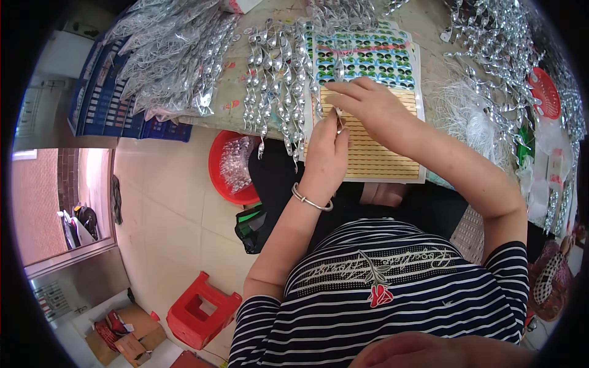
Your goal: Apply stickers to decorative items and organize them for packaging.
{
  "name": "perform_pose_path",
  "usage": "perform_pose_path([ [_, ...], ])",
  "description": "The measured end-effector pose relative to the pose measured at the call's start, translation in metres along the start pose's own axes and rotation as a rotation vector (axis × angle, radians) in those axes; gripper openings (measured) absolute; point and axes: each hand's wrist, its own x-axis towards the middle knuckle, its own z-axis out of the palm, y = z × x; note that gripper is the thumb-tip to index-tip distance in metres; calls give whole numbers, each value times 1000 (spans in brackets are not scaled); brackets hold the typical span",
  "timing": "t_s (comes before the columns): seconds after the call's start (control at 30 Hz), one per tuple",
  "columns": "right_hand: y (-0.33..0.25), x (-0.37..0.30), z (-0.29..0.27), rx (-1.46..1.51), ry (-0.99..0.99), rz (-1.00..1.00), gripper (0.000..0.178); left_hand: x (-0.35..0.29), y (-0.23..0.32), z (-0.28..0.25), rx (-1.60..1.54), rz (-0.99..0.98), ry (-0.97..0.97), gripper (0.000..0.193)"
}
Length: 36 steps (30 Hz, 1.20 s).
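Over a sticker sheet (362, 55), my left hand (327, 147) is closed around a silver twisted strip (340, 126), mostly hidden by the fingers. Reaching in from the right, my right hand (375, 110) bends its fingers over the upper end of that strip, with the thumb out of sight. Green and blue stickers with dark spots fill the far part of the sheet; its near part is bare yellow backing. Just left of my hands, a row of shiny twisted strips (279, 80) lies on the table, some hanging over its edge.
Bagged silver pieces (172, 67) are heaped at the far left, on a blue crate (101, 92). More twisted strips (491, 49), white threads (472, 116) and a red basket (543, 92) lie right. A red basin (215, 165) and red stool (202, 310) stand on the floor.
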Motion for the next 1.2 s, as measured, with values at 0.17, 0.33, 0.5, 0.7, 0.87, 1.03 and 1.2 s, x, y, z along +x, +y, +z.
perform_pose_path([
  [0.17,12,18,29,-126,-110,-2,43,2,6,-4,46,98,-31,39],
  [0.33,15,28,33,-221,-130,-87,34,-14,0,-22,-8,179,70,27],
  [0.5,21,28,28,-281,-160,-117,37,-18,-24,-42,293,84,254,25],
  [0.7,25,24,28,-314,-171,-155,39,12,-38,-42,508,179,375,34],
  [0.87,24,25,25,-307,-194,-148,45,20,-37,-44,659,155,321,40],
  [1.03,15,43,31,-262,-150,-195,48,20,-37,-48,649,152,312,28],
  [1.2,12,64,47,-280,-208,-215,39,15,-45,-56,584,180,307,21],
])
